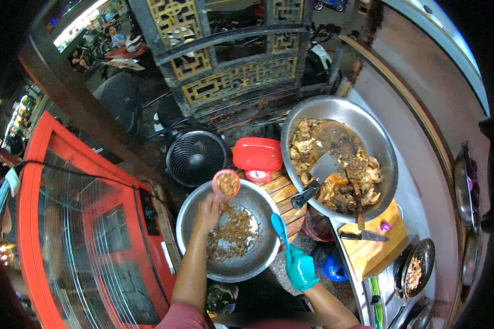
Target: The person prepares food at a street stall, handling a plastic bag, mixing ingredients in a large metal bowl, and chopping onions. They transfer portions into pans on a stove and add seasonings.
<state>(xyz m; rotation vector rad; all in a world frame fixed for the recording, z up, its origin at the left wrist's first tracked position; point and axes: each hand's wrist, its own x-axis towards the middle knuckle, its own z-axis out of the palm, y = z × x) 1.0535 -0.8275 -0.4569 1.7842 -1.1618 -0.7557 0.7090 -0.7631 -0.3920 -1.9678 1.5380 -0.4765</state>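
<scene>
My left hand [208, 212] is bare and grips a pink cup [226, 184] filled with chopped brown food. The cup is held over the far rim of a steel basin [191, 246]. Loose chopped food [234, 232] lies spread across the basin's bottom. My right hand [300, 268] wears a teal glove and is closed around the handle of a blue spoon [278, 225]. The spoon's bowl points up and away, beside the basin's right rim. How the gloved fingers wrap the handle is partly hidden.
A red kitchen scale [258, 154] and a black fan [196, 158] stand beyond the basin. At right, a large steel bowl [385, 164] holds cooked meat and a spatula [323, 170]. A knife [366, 235] lies on a cutting board [374, 257]. Left stands a red-framed glass cabinet [103, 230].
</scene>
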